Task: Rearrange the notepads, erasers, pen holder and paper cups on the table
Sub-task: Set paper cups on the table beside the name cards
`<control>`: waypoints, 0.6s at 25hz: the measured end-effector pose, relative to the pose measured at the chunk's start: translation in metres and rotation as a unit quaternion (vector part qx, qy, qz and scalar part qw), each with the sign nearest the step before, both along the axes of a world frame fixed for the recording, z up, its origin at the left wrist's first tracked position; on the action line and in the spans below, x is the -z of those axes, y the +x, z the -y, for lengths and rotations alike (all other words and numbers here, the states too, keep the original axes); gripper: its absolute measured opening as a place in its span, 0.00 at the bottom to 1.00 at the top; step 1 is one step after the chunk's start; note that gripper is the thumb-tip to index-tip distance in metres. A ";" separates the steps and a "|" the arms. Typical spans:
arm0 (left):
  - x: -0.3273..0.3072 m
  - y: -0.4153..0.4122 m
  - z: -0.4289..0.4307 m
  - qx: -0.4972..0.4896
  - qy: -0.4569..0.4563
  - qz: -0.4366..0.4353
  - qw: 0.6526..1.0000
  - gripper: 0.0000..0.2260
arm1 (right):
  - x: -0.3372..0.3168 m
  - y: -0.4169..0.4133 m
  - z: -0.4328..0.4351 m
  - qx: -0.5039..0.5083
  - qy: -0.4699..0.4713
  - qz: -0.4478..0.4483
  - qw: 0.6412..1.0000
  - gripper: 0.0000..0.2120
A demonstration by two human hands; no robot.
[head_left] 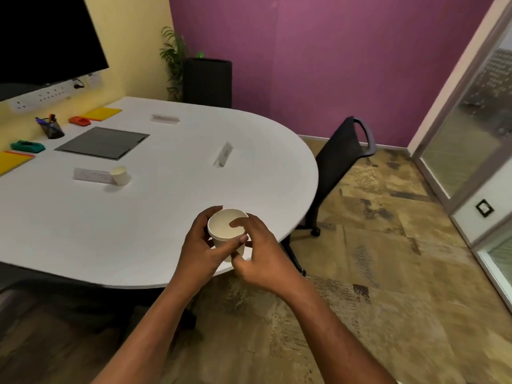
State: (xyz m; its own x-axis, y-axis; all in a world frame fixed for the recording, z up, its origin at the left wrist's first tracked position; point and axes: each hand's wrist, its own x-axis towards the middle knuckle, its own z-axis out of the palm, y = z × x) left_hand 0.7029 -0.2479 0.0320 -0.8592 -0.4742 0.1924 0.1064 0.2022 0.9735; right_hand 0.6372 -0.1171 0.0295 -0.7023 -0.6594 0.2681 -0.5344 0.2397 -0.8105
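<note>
Both hands are on one cup [225, 228], held over the table's [171, 217] near rim, well apart from the grey mat [102, 142] on its near-right side. The left hand [201, 250] curls round the cup's left wall with the thumb across its front. The right hand [260, 253] pinches the rim, forefinger dipped inside and thumb outside. I cannot tell whether the base touches the table.

The step in hand looks like the cups, with this one up for placing. The second cup [120, 175] stands just on the near side of the mat, beside a socket plate [91, 174]. The pen holder [52, 129] and green eraser [27, 146] sit left of the mat. The orange eraser [79, 121] and a notepad [101, 113] lie beyond it.

The next move probably calls for picking a spot and lowering the cup upright. Both grips should then ease off gently, since a thin paper wall dents and an empty cup tips readily.
</note>
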 end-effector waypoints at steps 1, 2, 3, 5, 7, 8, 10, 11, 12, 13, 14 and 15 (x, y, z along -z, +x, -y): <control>0.000 -0.007 -0.019 0.014 -0.002 -0.002 1.000 0.28 | 0.001 -0.005 -0.018 0.014 -0.006 -0.004 1.000 0.22; 0.000 -0.014 -0.037 0.028 -0.004 -0.003 1.000 0.29 | 0.003 -0.009 -0.037 0.028 -0.014 -0.004 0.999 0.22; 0.000 -0.022 -0.053 0.041 -0.007 0.000 0.999 0.30 | 0.004 -0.014 -0.053 0.042 -0.018 -0.002 0.999 0.21; 0.000 -0.038 -0.082 0.063 -0.010 0.005 0.998 0.31 | 0.005 -0.025 -0.084 0.066 -0.020 0.000 0.998 0.22; -0.001 -0.057 -0.107 0.088 -0.015 0.011 0.996 0.33 | 0.007 -0.039 -0.111 0.094 -0.025 0.001 0.995 0.22; -0.001 -0.069 -0.119 0.103 -0.019 0.013 0.994 0.35 | 0.008 -0.047 -0.124 0.110 -0.029 0.002 0.994 0.22; -0.001 -0.097 -0.143 0.130 -0.016 0.012 0.991 0.36 | 0.009 -0.067 -0.149 0.139 -0.039 0.003 0.990 0.22; -0.001 -0.114 -0.155 0.143 -0.011 0.008 0.990 0.35 | 0.009 -0.079 -0.161 0.155 -0.039 0.000 0.987 0.22; -0.001 -0.133 -0.166 0.157 -0.005 0.003 0.988 0.34 | 0.009 -0.093 -0.173 0.173 -0.036 -0.007 0.984 0.22; -0.001 -0.151 -0.177 0.172 0.001 -0.003 0.985 0.32 | 0.008 -0.107 -0.182 0.191 -0.034 -0.011 0.981 0.22; -0.002 -0.170 -0.187 0.187 0.007 -0.009 0.982 0.31 | 0.006 -0.122 -0.191 0.210 -0.037 -0.014 0.977 0.22; -0.004 -0.194 -0.198 0.204 0.013 -0.018 0.979 0.30 | 0.005 -0.141 -0.200 0.233 -0.043 -0.020 0.971 0.23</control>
